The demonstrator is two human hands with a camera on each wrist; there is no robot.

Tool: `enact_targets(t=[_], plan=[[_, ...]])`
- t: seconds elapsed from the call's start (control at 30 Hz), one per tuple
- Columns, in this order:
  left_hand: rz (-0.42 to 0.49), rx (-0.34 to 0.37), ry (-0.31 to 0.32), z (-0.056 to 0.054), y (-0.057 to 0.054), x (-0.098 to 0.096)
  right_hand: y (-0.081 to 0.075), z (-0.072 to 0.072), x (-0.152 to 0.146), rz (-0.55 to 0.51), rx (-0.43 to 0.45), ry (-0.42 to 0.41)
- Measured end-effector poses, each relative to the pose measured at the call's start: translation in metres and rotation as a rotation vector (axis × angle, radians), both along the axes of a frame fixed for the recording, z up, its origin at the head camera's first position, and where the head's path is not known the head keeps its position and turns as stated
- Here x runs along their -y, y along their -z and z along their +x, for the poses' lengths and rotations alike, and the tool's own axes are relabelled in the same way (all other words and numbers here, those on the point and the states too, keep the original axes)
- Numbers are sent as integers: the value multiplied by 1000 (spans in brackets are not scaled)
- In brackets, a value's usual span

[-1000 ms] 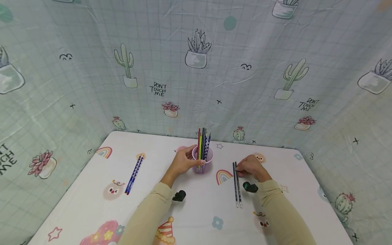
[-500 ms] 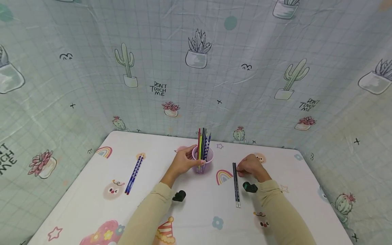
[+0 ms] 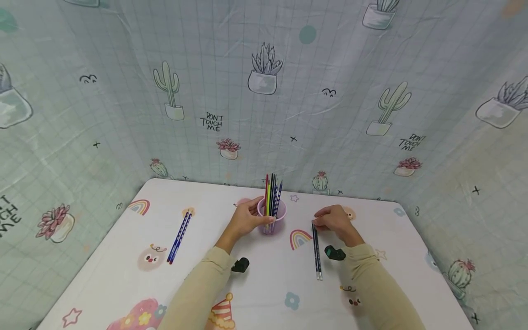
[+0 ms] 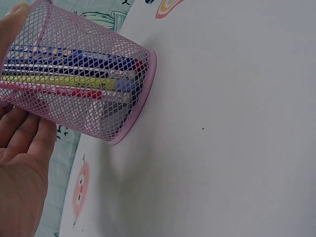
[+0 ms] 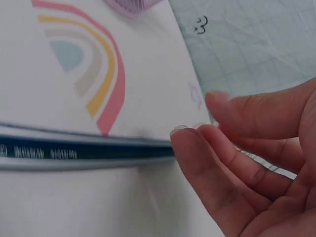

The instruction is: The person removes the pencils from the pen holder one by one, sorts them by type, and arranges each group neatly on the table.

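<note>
A pink mesh pencil cup [image 4: 81, 74] holding several upright pencils [image 3: 271, 195] stands toward the table's back. My left hand [image 3: 246, 218] grips its side, thumb across the front and fingers behind. Two dark pencils [image 3: 316, 252] lie side by side to the right of the cup. At their far ends is my right hand [image 3: 335, 220]. In the right wrist view a fingertip [image 5: 183, 136] touches the end of the dark pencils, while the thumb [image 5: 261, 113] stands apart from them.
Two blue patterned pencils [image 3: 179, 236] lie on the left of the white printed table [image 3: 264, 293]. A curtain [image 3: 231, 91] with cactus prints hangs behind and along both sides. Dark wrist-worn pieces [image 3: 335, 252] sit by each sleeve.
The two dark pencils, slightly apart before, now lie together. My right hand has shifted to their far ends. The left hand keeps its grip on the pencil cup.
</note>
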State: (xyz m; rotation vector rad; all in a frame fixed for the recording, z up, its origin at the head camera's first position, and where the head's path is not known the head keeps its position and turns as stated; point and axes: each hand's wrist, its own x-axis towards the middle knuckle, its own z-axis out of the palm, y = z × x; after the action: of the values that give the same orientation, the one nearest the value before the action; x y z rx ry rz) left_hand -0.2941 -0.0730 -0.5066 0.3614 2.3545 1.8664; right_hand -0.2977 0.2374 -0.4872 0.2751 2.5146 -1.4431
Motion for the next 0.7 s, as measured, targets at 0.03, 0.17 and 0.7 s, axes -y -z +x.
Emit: enact_targets(t=[0.03, 0.17, 0.7], plan=[[-2, 0, -2, 0, 0, 0, -2, 0, 2, -8, -9, -9], [4, 9, -7, -1, -1, 0, -7, -1, 10, -45, -53, -51], [15, 34, 1, 1, -1, -5, 7, 1, 54, -178, -212, -242]])
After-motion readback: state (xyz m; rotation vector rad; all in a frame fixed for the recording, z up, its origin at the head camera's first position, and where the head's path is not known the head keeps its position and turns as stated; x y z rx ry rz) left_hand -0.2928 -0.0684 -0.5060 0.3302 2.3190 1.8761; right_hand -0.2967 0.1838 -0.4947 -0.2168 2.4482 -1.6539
